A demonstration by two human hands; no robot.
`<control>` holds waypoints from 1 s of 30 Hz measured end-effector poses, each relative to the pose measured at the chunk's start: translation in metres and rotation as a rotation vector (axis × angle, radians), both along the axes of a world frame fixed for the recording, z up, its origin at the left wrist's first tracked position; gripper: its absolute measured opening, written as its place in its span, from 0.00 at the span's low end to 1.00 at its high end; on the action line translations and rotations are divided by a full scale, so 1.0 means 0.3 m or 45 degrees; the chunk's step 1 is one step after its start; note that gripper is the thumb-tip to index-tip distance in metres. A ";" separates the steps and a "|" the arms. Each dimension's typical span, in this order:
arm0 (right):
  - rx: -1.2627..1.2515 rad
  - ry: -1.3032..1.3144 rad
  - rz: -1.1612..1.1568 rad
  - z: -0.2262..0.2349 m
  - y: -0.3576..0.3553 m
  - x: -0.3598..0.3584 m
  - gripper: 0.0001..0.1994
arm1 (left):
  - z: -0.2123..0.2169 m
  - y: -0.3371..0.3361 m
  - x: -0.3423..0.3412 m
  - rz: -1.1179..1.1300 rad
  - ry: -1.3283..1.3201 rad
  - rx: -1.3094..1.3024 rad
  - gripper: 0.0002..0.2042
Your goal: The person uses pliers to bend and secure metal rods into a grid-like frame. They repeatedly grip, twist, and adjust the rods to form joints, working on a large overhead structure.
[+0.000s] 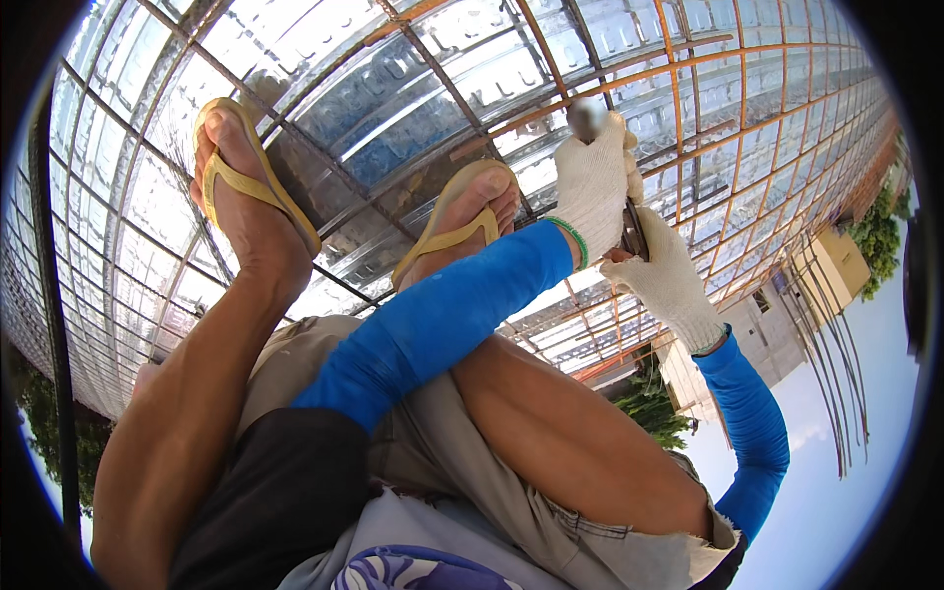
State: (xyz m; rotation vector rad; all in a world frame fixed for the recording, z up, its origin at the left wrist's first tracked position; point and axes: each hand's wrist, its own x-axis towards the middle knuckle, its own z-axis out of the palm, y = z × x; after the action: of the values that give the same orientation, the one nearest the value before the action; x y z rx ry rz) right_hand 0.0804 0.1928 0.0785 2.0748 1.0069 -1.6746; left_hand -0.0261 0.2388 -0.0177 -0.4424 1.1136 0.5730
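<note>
My left hand [595, 175], in a white knit glove with a green cuff edge, reaches to the rebar grid [678, 88]. Its fingers are curled closed, and what they hold is hidden; a blurred patch covers the spot by the thumb. Just below and to the right, my right hand [671, 285], gloved the same way, is closed round a dark metal hand tool [634, 232]. The tool's upper end runs up beside the left hand, and its exact kind does not show. Blue sleeves [447, 310] cover both forearms.
My feet in yellow flip-flops [258, 177] stand on the rebar over shiny ribbed metal sheets [379, 118]. Long upright bars [831, 364] rise at the right, near a pale building [841, 265] and trees. A dark pole [54, 295] runs along the left.
</note>
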 end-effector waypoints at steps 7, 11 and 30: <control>0.325 0.105 0.139 -0.051 -0.061 0.053 0.06 | 0.034 0.033 -0.018 -0.355 0.156 -0.017 0.18; -0.651 0.840 -1.121 -0.056 0.003 0.125 0.05 | 0.004 -0.001 -0.033 0.116 -0.185 -0.047 0.19; 0.545 -0.371 0.575 -0.034 -0.093 0.012 0.14 | 0.000 0.013 0.077 -0.161 0.252 -0.030 0.19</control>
State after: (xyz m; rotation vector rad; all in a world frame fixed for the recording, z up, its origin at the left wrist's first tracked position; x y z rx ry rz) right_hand 0.0841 0.1649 0.0684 2.0356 1.6816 -0.9665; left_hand -0.0031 0.2427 -0.0178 -0.3375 1.3287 0.5002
